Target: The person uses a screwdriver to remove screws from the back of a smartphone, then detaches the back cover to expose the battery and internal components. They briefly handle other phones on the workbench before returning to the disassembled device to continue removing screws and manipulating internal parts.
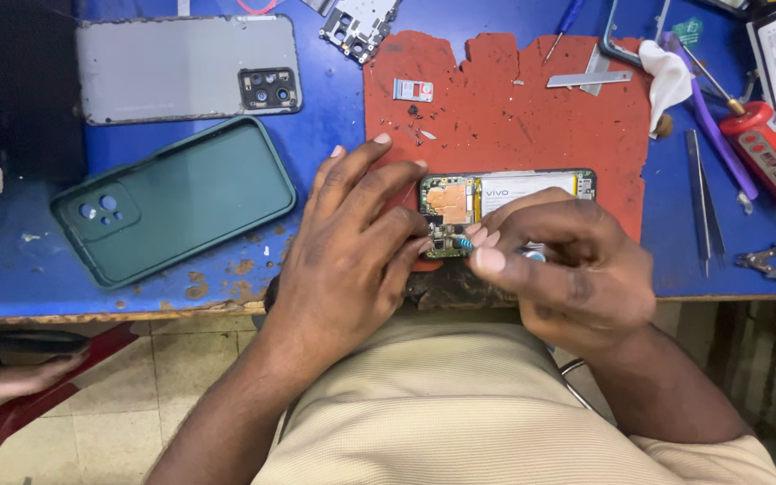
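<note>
An opened phone (514,190) lies on a red mat (514,108), its circuit board and copper shield bare at the left end. My left hand (352,242) rests on the phone's left end, fingers spread over its edge and holding it down. My right hand (559,265) pinches a small screwdriver (465,242) with a blue-ringed tip, set against the lower part of the board. The phone's lower right part is hidden under my right hand.
A grey back cover (181,67) and a dark green case (172,202) lie at left on the blue table (11,269). A metal frame piece (358,22), a SIM tray (412,90), loose screws, tweezers (701,193), a red tool (774,153) and a white cloth (666,76) surround the mat.
</note>
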Motion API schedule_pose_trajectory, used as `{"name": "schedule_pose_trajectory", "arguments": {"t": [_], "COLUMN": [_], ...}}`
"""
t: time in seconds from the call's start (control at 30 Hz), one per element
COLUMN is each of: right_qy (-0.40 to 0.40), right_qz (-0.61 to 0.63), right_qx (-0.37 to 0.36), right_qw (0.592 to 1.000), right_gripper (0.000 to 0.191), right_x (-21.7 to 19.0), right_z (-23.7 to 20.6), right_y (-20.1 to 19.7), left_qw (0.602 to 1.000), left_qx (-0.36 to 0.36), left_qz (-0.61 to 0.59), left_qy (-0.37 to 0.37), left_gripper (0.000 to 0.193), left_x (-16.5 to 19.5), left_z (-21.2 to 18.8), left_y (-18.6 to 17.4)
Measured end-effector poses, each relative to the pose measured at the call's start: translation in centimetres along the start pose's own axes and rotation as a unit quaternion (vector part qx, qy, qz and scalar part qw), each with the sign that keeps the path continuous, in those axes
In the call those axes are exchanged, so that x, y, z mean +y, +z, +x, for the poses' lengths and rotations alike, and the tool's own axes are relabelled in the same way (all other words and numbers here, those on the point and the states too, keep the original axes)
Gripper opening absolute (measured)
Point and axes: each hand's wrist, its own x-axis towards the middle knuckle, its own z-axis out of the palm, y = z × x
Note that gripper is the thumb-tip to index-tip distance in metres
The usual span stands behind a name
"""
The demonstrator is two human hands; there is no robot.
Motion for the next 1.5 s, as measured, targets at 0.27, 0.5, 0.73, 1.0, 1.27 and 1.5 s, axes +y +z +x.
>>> {"name": "schedule_pose_trajectory", "arguments": {"t": [0.27,0.5,0.73,1.0,1.27,1.5], "right_qy": [-0.003,-0.021,-0.007,0.037,0.146,0.176], "right_qz": [-0.003,0.074,0.023,-0.065,-0.097,-0.322], "right_qx": [0.022,0.128,0.266,0.244,0.239,0.031], "right_qw": [1.000,0.989,0.964,0.967,0.955,0.930], "right_gripper": [0.046,0.024,0.028,0.031,0.040,0.034], "right_x": [-0.6,0.1,3.3,6.0,4.7,3.4], "right_z": [-0.2,-1.2,-4.8,-9.7,-8.6,-3.4], "right_y": [-0.6,-0.5,-4.7,-8.1,-9.6,-8.7], "left_qw": [1.000,0.997,0.978,0.981,0.996,0.995], "left_qx": [-0.010,-0.005,0.062,0.067,0.048,-0.056], "left_qz": [-0.002,0.046,0.200,0.183,0.079,0.083], "left_qy": [0.015,0.057,0.016,0.013,-0.014,0.014], "left_gripper": [0.017,0.012,0.006,0.014,0.024,0.085], "left_x": [0.2,-0.1,-1.0,-0.4,1.7,2.2], "left_z": [0.2,1.0,3.2,3.8,1.4,1.5], "left_y": [0.2,0.4,0.4,0.9,-0.1,1.5]}}
